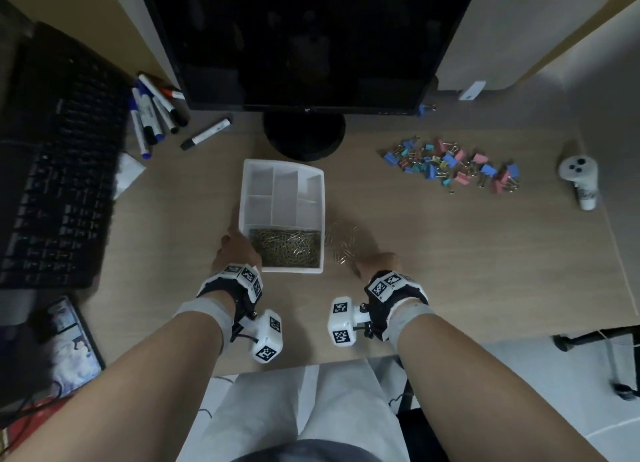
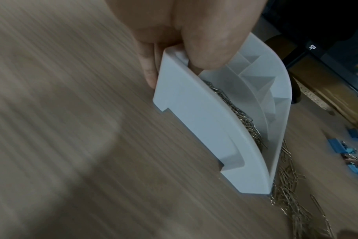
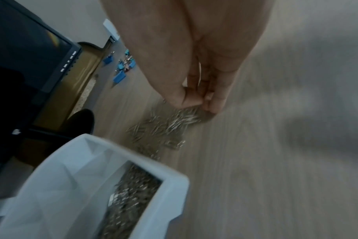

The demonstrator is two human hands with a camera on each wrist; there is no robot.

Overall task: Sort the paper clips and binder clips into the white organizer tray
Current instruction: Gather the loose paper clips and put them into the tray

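**Paper clips mostly in, binder clips untouched**

On the counter (image 1: 450, 254), the tray (image 1: 320, 198) stands just in front of the monitor (image 1: 304, 39), near the person's edge. Its nearest compartment, the long one across the front, holds a thick layer of paper clips (image 1: 285, 248); the other compartments look bare. A smaller scatter of loose clips (image 1: 341, 242) lies on the counter, just beside the tray's right wall and touching it in the left wrist view.

Left hand (image 2: 186, 40) grips the tray's near-left corner, thumb inside the rim and fingers down the outer wall. Right hand (image 3: 196, 77) is over the loose clips with thumb and fingertips drawn together at the heap; motion blur hides whether it has any pinched, so its grasp cannot be told.

Binder clips (image 1: 453, 165) sit in a coloured heap well apart to the right, none of them in the tray; one blue clip (image 1: 423, 109) lies alone by the monitor's corner.

By my reading, the paper-clip half is well over halfway, with the loose scatter left to gather. The binder-clip half has not begun, and the bare compartments stand ready for it.
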